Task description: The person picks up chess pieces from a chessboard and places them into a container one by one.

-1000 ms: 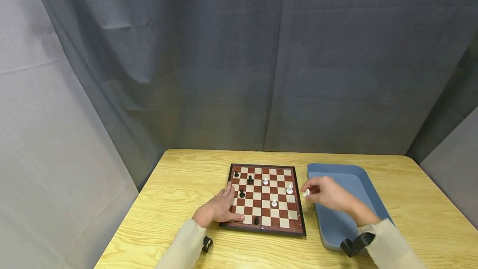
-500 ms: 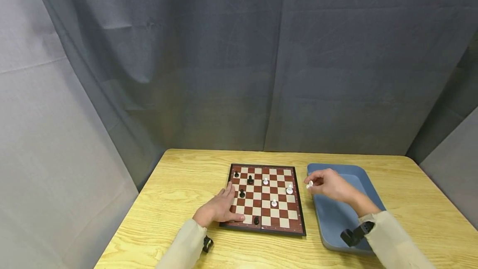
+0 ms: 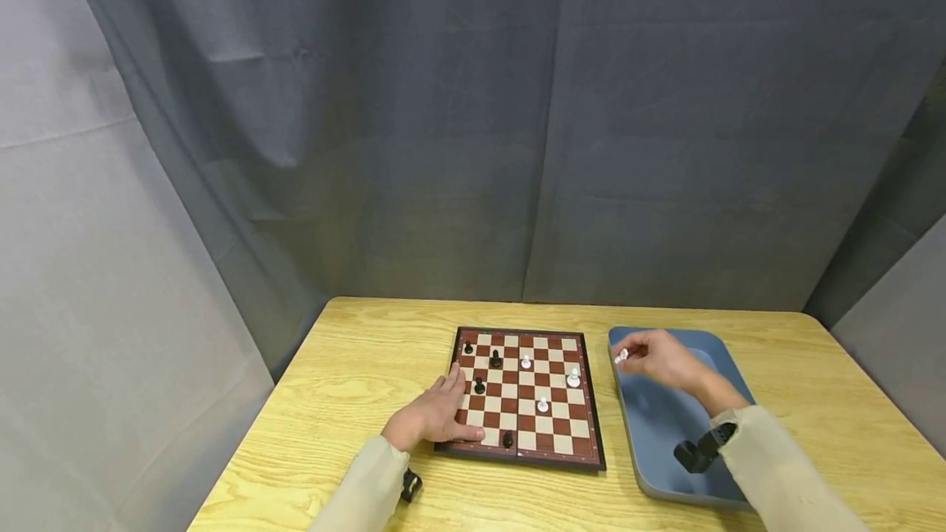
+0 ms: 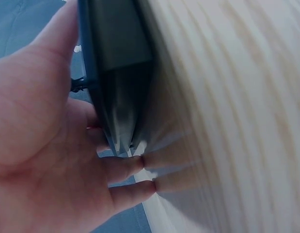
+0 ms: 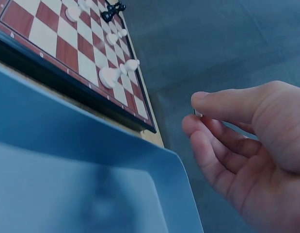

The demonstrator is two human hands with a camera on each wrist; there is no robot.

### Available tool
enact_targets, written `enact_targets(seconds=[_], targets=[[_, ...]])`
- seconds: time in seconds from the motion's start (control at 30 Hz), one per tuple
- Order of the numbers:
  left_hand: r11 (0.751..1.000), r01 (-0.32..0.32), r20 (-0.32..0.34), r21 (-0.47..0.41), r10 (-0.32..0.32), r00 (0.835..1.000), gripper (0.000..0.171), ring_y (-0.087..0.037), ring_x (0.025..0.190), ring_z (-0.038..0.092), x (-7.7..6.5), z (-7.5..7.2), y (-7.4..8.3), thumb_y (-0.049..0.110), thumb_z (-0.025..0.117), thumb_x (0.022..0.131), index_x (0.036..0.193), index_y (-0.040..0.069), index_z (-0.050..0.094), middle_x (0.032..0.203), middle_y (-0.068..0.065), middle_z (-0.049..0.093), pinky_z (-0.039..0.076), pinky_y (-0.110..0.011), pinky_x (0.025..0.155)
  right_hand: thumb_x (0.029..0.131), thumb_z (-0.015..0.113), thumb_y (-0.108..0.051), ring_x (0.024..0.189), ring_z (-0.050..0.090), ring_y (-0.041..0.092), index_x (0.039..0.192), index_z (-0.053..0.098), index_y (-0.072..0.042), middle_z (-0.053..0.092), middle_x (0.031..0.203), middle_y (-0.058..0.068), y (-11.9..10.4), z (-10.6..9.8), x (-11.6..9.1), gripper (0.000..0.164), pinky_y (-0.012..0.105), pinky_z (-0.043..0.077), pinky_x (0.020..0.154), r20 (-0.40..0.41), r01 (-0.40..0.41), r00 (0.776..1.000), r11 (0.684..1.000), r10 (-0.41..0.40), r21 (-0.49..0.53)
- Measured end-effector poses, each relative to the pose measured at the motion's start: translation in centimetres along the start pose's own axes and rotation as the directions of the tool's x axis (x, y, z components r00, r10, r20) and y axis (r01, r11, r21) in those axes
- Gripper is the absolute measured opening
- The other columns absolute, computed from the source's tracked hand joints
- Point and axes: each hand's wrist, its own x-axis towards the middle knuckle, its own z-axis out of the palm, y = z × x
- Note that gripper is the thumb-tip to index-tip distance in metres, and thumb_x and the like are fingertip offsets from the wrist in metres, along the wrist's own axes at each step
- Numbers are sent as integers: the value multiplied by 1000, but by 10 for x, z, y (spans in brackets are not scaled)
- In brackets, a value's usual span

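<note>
My right hand [image 3: 661,360] pinches a small white chess piece [image 3: 622,356] between thumb and fingers, above the far left corner of the blue tray [image 3: 658,425]. In the right wrist view only a sliver of the piece shows between the fingertips. A red and white chessboard [image 3: 547,438] lies left of the tray. My left hand [image 3: 432,417] rests along its left side, thumb over the near left corner; in the left wrist view two fingertips touch the table beside the board's dark side [image 4: 121,77]. Three white pieces, one a larger piece [image 3: 573,379], stand on the board's right half.
Several black pieces, among them a taller one [image 3: 496,360] and one near the front edge [image 3: 507,438], stand on the left half. The wooden table [image 3: 362,360] carries board and tray. A grey curtain [image 3: 443,146] hangs behind it.
My right hand, with the white chess piece, has moved away from the board's right edge, rightward and farther back, over the tray's corner. The left hand keeps its place.
</note>
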Motion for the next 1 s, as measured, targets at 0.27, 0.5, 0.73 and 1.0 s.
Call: enact_targets(seconds=[0.27, 0.5, 0.73, 1.0], targets=[[1000, 9, -3, 10, -9, 1000, 108, -38, 140, 15, 2, 4, -2, 67, 57, 81, 152, 1, 8, 157, -16, -1, 25, -48, 109, 88, 67, -9, 78, 57, 19, 105, 67, 0, 62, 90, 7, 12, -2, 9, 19, 41, 50, 69, -8, -43, 999, 999, 43, -11], [1000, -4, -8, 14, 4, 1000, 107, -38, 140, 16, 2, 4, -3, 65, 57, 82, 151, 0, 8, 157, -17, 0, 26, -48, 109, 88, 66, -6, 79, 56, 22, 106, 66, 3, 61, 90, 8, 22, -3, 19, 21, 42, 50, 69, -8, -69, 998, 997, 69, -21], [1000, -14, -10, 7, 14, 1000, 106, -37, 140, 15, 2, 3, -2, 64, 57, 82, 151, -1, 9, 157, -17, 0, 26, -48, 109, 85, 66, 0, 77, 55, 20, 103, 65, 7, 61, 88, 10, 34, 1, 26, 20, 41, 50, 67, -33, -78, 996, 997, 77, -21], [1000, -10, -19, 16, 11, 1000, 107, -38, 140, 16, 2, 3, -1, 64, 59, 81, 151, -1, 9, 157, -17, 1, 26, -49, 108, 85, 67, -2, 77, 55, 21, 103, 65, 6, 61, 88, 10, 48, 7, 29, 20, 35, 48, 65, -51, -149, 988, 988, 147, -43]])
